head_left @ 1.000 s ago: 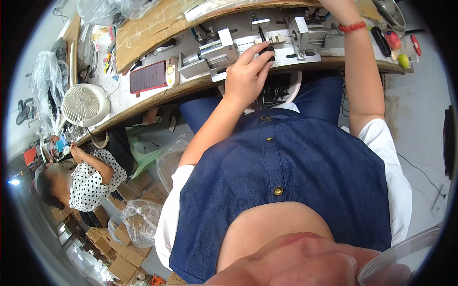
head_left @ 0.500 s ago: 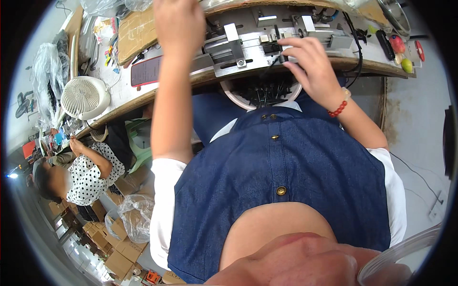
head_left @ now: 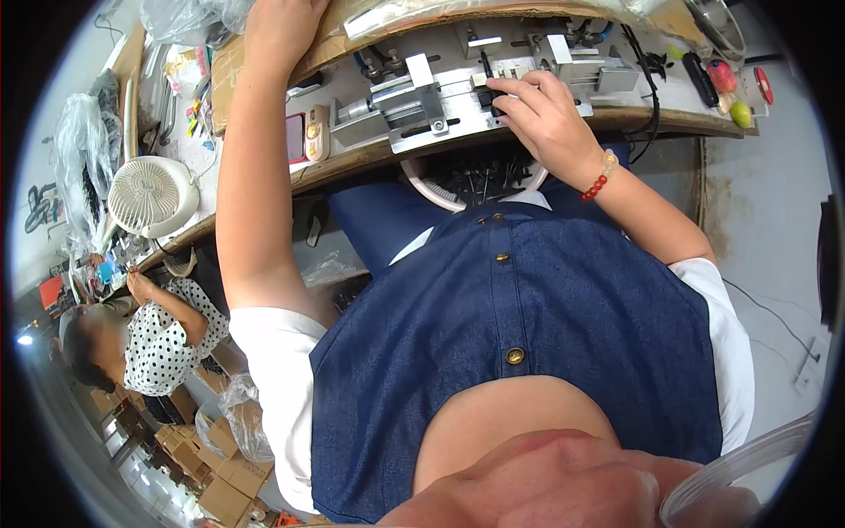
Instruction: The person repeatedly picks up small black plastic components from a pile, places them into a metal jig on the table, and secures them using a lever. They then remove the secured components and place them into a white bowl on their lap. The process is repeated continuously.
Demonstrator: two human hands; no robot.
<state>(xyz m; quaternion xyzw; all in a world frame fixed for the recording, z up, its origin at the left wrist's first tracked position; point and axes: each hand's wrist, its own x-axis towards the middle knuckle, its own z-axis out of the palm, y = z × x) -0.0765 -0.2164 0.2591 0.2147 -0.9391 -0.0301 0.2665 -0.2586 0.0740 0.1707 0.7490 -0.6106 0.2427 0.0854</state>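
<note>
A metal clamping fixture with sliding blocks on a flat plate stands at the bench's near edge. At its middle, my right hand bends its fingers over a small black part, fingertips on it; the thumb is mostly hidden beneath. A red bead bracelet circles that wrist. My left hand reaches far across the bench by the cardboard, its fingers cut off by the upper edge, so what it touches cannot be seen. Below the bench edge, a pale round basket holds many thin black pieces.
A phone and a white fan sit left on the bench. Black cables hang over the edge at right, near red fruit and green fruit. A person in a dotted shirt works at far left, near stacked cartons.
My left hand has moved left and farther away, uncovering more of the fixture's left end. My right hand has shifted slightly left, its fingers drawing closer together over the black part.
</note>
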